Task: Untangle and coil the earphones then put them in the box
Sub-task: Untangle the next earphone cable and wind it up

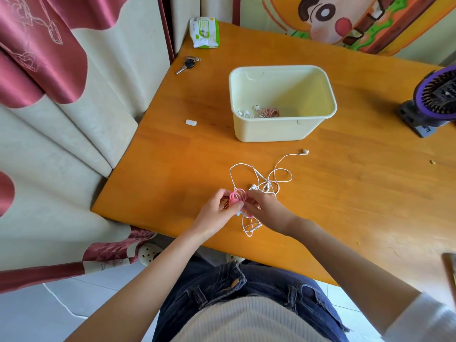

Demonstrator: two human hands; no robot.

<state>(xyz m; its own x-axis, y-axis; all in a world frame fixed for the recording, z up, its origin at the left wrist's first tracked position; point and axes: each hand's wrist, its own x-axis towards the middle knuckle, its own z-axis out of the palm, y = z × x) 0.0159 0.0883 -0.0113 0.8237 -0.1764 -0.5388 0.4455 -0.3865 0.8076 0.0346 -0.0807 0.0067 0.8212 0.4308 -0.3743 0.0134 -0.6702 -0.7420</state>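
White earphones (266, 187), loose earbud lead (286, 157) toward the box (271, 130) (pink coil (237, 195) nearer)

Orange wooden table (370, 193) bearing a green-and-white wipes packet (204, 32), a black-headed metal key (187, 64), a small white plastic piece (191, 122) and a purple fan (434, 99); red-and-cream curtain (49, 70) alongside.

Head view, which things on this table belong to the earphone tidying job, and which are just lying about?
Job:
- pink earphones, held by the left hand and right hand
- white earphones, tangled on the table
- cream box
- coiled earphones already inside it

Lying about:
- keys
- wipes pack
- small white piece
- purple fan
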